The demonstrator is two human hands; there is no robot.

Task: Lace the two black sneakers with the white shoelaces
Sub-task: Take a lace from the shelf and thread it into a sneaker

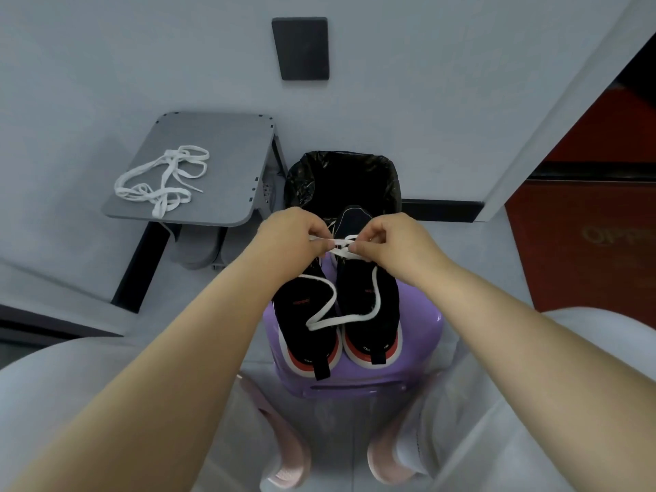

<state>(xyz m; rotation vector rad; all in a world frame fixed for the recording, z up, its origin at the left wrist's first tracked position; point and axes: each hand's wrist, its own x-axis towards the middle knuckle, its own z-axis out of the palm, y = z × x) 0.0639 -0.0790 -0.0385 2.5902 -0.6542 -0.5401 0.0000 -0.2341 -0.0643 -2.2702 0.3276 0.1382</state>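
Note:
Two black sneakers with white-and-red soles stand side by side on a purple stool [419, 342], heels toward me. The left sneaker [301, 314] and the right sneaker [369, 289] point away. A white shoelace [330, 314] trails in loops across both shoes. My left hand [291, 236] and my right hand [390, 243] each pinch this lace above the right sneaker's front part. A second white shoelace [163, 179] lies loose in a heap on the grey side table [227, 143].
A bin lined with a black bag [340, 179] stands just beyond the stool. A dark panel [301, 47] hangs on the grey wall. A red surface [585, 225] is at the right. My knees and pink slippers [284, 452] flank the stool.

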